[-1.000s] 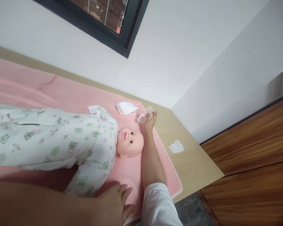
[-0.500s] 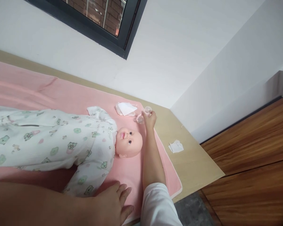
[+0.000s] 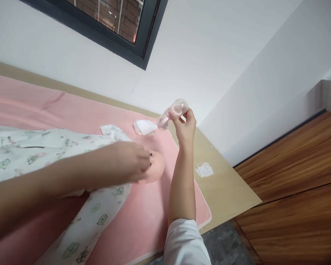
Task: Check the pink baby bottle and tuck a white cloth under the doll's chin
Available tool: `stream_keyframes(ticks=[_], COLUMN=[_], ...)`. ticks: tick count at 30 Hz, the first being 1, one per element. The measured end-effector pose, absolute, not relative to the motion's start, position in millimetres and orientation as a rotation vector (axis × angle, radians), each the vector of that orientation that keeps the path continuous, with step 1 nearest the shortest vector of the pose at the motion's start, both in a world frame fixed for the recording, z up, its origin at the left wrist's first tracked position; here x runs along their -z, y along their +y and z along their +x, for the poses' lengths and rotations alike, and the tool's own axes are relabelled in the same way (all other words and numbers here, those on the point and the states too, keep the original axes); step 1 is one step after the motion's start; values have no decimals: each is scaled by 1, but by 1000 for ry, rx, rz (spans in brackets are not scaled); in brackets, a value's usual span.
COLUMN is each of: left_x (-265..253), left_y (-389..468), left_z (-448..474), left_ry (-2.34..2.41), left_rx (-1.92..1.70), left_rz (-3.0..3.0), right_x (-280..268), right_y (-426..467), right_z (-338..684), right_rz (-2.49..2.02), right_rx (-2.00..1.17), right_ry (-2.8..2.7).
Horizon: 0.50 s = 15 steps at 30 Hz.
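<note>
Right hand (image 3: 187, 125) was up, pinching the bottle (image 3: 178, 106); left hand (image 3: 128, 162) stretched across the doll (image 3: 157, 166), grip too blurry to tell.

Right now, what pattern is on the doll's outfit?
White outfit with cartoon animals, some green; see the head view.

A tan bench (image 3: 233, 186) carries a white-edged pink mat (image 3: 145, 217), on which a baby doll (image 3: 157, 167) and a tissue packet (image 3: 145, 127) lie, and, on bare board, a crumpled white tissue (image 3: 204, 170).

clear-and-pink bottle (image 3: 176, 108), white outfit (image 3: 52, 146) with green animal prints, pink mat (image 3: 146, 221), tan table (image 3: 226, 184), wood-grained brown panels (image 3: 292, 165)
</note>
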<state>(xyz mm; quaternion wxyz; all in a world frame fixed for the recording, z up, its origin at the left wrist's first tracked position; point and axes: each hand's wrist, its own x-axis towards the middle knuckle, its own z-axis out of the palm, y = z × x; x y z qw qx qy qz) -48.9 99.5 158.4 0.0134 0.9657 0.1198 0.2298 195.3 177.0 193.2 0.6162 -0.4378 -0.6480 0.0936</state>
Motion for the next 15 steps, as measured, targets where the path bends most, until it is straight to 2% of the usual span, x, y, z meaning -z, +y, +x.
stream_keyframes(ticks=[4, 6, 9, 15], left_x=[-198, -206, -208, -201], left_y=[112, 112, 112, 118], left_z=[-76, -82, -81, -79], left_ry=[1091, 1257, 1225, 1071], left_rx=[-911, -980, -1055, -978], left_rz=[2710, 2565, 2469, 2401], right_x=[-205, -206, -205, -202], right_y=[149, 138, 126, 110], right_z=[165, 150, 131, 107], right_rz=[-874, -831, -800, -810], right_rx=[-349, -416, -470, -508], right_ry=[-1640, -1700, -1747, -1768])
